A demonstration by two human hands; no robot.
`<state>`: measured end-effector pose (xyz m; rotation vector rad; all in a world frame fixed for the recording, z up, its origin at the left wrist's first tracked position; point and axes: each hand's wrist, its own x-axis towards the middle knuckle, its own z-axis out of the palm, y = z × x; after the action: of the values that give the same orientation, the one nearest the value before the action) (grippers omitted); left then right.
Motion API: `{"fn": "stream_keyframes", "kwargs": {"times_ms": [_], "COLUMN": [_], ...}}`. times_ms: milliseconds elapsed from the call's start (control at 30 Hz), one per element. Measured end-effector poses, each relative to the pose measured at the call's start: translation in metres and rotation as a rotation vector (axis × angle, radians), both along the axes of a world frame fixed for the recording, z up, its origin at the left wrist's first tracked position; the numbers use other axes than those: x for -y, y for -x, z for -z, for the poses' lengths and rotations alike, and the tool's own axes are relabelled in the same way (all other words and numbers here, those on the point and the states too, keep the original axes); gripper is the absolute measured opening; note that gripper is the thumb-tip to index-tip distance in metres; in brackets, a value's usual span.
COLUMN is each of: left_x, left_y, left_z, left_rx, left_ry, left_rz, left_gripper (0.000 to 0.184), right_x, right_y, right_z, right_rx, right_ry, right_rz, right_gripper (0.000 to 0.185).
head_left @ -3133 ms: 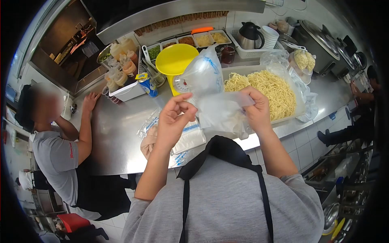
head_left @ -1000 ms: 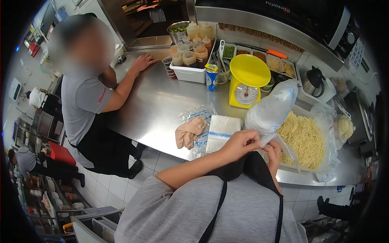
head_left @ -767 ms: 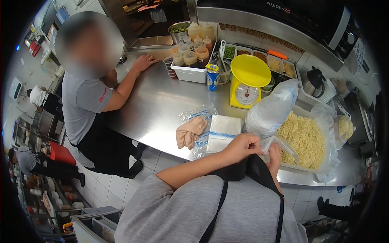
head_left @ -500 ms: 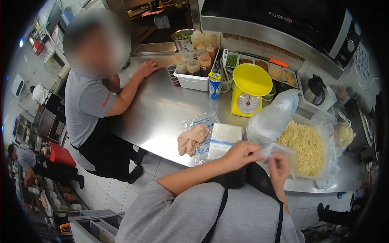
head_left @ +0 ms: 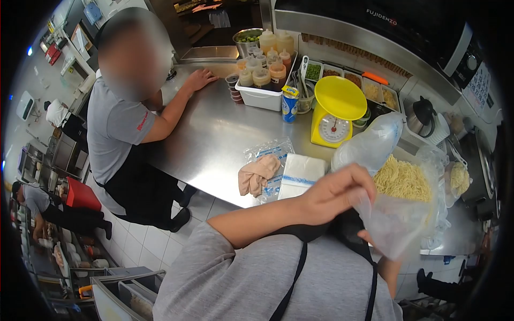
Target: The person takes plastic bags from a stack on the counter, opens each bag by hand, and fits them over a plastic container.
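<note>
My left hand (head_left: 342,193) is closed on the upper edge of a thin translucent plastic bag (head_left: 393,222), held over the counter's front edge. Most of my right hand (head_left: 366,238) is behind the bag; only part of its fingers shows, and their grip is hidden. Beyond the bag lies a tray of noodles (head_left: 402,179), partly covered by it. A large bundle of clear plastic bags (head_left: 369,142) stands between the noodles and a yellow scale (head_left: 333,128). Left of my left hand are a stack of white bags (head_left: 303,172) and a beige cloth (head_left: 259,174).
A co-worker (head_left: 120,117) stands at the left with a hand on the steel counter (head_left: 214,139). Behind are a bin of sauce bottles (head_left: 261,98), a blue can (head_left: 289,105), topping containers (head_left: 353,79) and a black jug (head_left: 422,113). A microwave (head_left: 375,27) overhangs the back.
The bag has gone from small and bunched between both hands to spread out, facing the camera. My left hand has risen slightly rightward, and my right hand has dropped behind the bag.
</note>
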<state>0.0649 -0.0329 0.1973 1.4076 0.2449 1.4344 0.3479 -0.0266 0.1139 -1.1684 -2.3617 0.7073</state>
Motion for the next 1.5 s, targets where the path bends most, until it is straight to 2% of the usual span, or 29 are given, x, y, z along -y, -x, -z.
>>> {"fn": "stream_keyframes", "kwargs": {"times_ms": [33, 100, 133, 200, 267, 300, 333, 367, 433, 467, 500, 533, 567, 600, 633, 667, 700, 733, 767, 800, 867, 933, 967, 1000, 1133, 1200, 1300, 1433, 1500], "left_x": [0.000, -0.012, -0.015, -0.027, -0.051, -0.061, -0.069, -0.078, -0.095, -0.105, -0.108, -0.110, -0.112, -0.112, -0.110, -0.108, -0.106, -0.104, -0.106, -0.109, -0.112, -0.107, -0.104, -0.100, -0.102, -0.114, -0.136, -0.140, -0.119], "left_y": [0.003, 0.011, 0.012, 0.022, 0.028, 0.026, 0.024, 0.023, 0.026, 0.029, 0.030, 0.028, 0.027, 0.024, 0.020, 0.017, 0.013, 0.007, 0.005, 0.005, 0.007, 0.014, 0.016, 0.020, 0.027, 0.035, 0.038, 0.039, 0.033], "left_z": [-0.006, -0.019, -0.025, -0.040, -0.050, -0.056, -0.062, -0.065, -0.069, -0.057, -0.041, -0.025, -0.013, -0.003, 0.007, 0.017, 0.027, 0.036, 0.042, 0.048, 0.061, 0.071, 0.076, 0.082, 0.082, 0.070, 0.065, 0.080, 0.110], "left_rx": [0.000, -0.559, -0.735, -1.049, -1.307, -1.323, -1.347, -1.324, -1.357, -1.435, -1.441, -1.395, -1.344, -1.352, -1.230, -1.110, -1.123, -1.015, -0.906, -0.920, -0.834, -0.859, -0.874, -0.853, -0.745, -0.946, -0.994, -1.072, -0.664], "left_ry": [0.007, -0.654, -0.804, -0.957, -1.149, -1.170, -1.178, -1.203, -0.991, -0.868, -0.866, -0.701, -0.544, -0.536, -0.441, -0.347, -0.324, -0.348, -0.379, -0.361, -0.437, -0.445, -0.468, -0.335, -0.300, -0.161, -0.309, -0.191, -0.230], "left_rz": [0.000, -0.141, -0.332, -0.554, -0.797, -0.897, -1.006, -0.978, -0.976, -0.813, -0.816, -0.730, -0.651, -0.666, -0.638, -0.615, -0.635, -0.695, -0.767, -0.805, -0.729, -0.713, -0.674, -0.570, -0.532, -0.269, -0.172, -0.102, -0.386], "left_gripper": [0.007, 0.007, 0.009, 0.010, 0.010, 0.011, 0.014, 0.014, 0.026, 0.042, 0.042, 0.044, 0.049, 0.049, 0.046, 0.045, 0.045, 0.043, 0.041, 0.041, 0.045, 0.043, 0.041, 0.039, 0.043, 0.065, 0.069, 0.059, 0.043], "right_x": [-0.004, -0.011, -0.017, -0.025, -0.042, -0.048, -0.055, -0.061, -0.076, -0.092, -0.101, -0.104, -0.107, -0.108, -0.107, -0.104, -0.101, -0.099, -0.101, -0.103, -0.109, -0.107, -0.104, -0.102, -0.108, -0.119, -0.145, -0.151, -0.137], "right_y": [-0.002, 0.003, 0.021, 0.033, 0.038, 0.042, 0.049, 0.055, 0.061, 0.066, 0.070, 0.073, 0.078, 0.083, 0.086, 0.087, 0.087, 0.087, 0.087, 0.086, 0.077, 0.077, 0.075, 0.074, 0.060, 0.050, 0.047, 0.055, 0.057], "right_z": [0.000, -0.014, -0.046, -0.089, -0.111, -0.128, -0.140, -0.152, -0.149, -0.129, -0.114, -0.107, -0.101, -0.096, -0.090, -0.083, -0.073, -0.060, -0.045, -0.032, -0.011, -0.008, -0.013, -0.016, 0.001, -0.007, 0.002, -0.010, -0.015], "right_rx": [0.132, 0.174, 0.346, 0.352, 0.283, 0.267, 0.174, 0.076, -0.110, -0.035, 0.043, 0.038, -0.020, -0.074, -0.076, -0.104, -0.131, -0.134, -0.167, -0.208, -0.251, -0.290, -0.309, -0.325, -0.335, -0.403, -0.505, -0.381, -0.347], "right_ry": [-0.140, -0.317, -0.703, -0.667, -0.686, -0.728, -0.630, -0.535, -0.310, -0.513, -0.712, -0.711, -0.437, -0.158, -0.151, -0.128, -0.103, -0.092, -0.281, -0.466, -0.510, -0.561, -0.354, -0.149, -0.127, 0.338, 0.321, 0.541, 0.440], "right_rz": [0.029, 0.069, 0.030, 0.065, 0.121, 0.121, 0.126, 0.134, 0.156, 0.128, 0.093, 0.084, 0.122, 0.151, 0.128, 0.221, 0.314, 0.278, 0.269, 0.262, 0.174, 0.111, 0.133, 0.159, 0.083, 0.124, 0.040, 0.061, 0.123], "right_gripper": [0.046, 0.049, 0.047, 0.036, 0.036, 0.040, 0.042, 0.044, 0.046, 0.051, 0.055, 0.055, 0.056, 0.056, 0.056, 0.053, 0.049, 0.049, 0.047, 0.044, 0.043, 0.042, 0.044, 0.045, 0.056, 0.068, 0.075, 0.077, 0.070]}}
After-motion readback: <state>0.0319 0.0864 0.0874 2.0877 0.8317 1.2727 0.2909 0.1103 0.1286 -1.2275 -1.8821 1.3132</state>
